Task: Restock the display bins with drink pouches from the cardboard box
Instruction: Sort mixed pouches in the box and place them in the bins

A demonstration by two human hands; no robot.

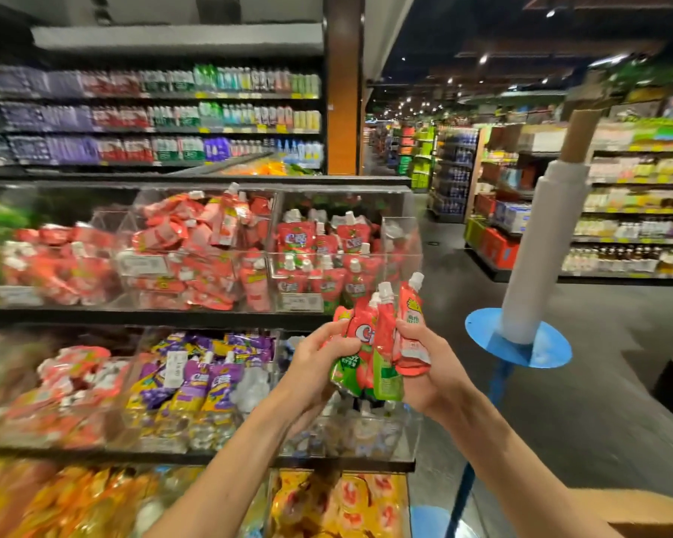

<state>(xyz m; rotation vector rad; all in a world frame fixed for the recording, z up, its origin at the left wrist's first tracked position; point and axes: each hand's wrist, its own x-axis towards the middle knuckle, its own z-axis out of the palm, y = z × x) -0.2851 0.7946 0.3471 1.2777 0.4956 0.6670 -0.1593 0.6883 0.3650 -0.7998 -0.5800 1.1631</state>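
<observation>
Left hand and right hand: both gripping one bunch of red-and-green drink pouches, white caps up. Bunch held in air, in front of upper-right display bin. Bin holds matching pouches, mostly upright. Cardboard box: edge visible bottom right, well apart from bunch.

In front of me a black tiered display rack carries rows of clear plastic bins. One row sits side by side on the upper board, another row on the lower board just below it.
</observation>
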